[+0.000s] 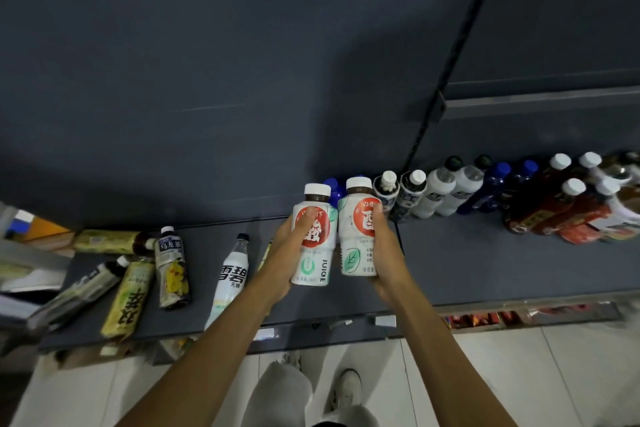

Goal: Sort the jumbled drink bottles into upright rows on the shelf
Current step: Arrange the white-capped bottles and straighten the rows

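Dark grey shelving backed the scene, its shelf [467, 263] carrying the drinks above a pale tiled floor. Left hand [294, 246] gripped one white juice bottle [313, 243], thumb curled across the red label; right hand [377, 246] gripped a second white juice bottle [356, 236] likewise. Both bottles were held upright, side by side and almost touching, over the middle of the shelf. Both forearms reached forward and upward from the lower edge, converging toward the bottles. Behind and to the right stood upright rows of bottles [485, 191], reaching the frame's right edge, where they blurred. To the left lay jumbled bottles [131, 281] on their sides, including a clear soda bottle [230, 277] partly hidden by the left forearm. Whether the held bottles touched the shelf could not be told.
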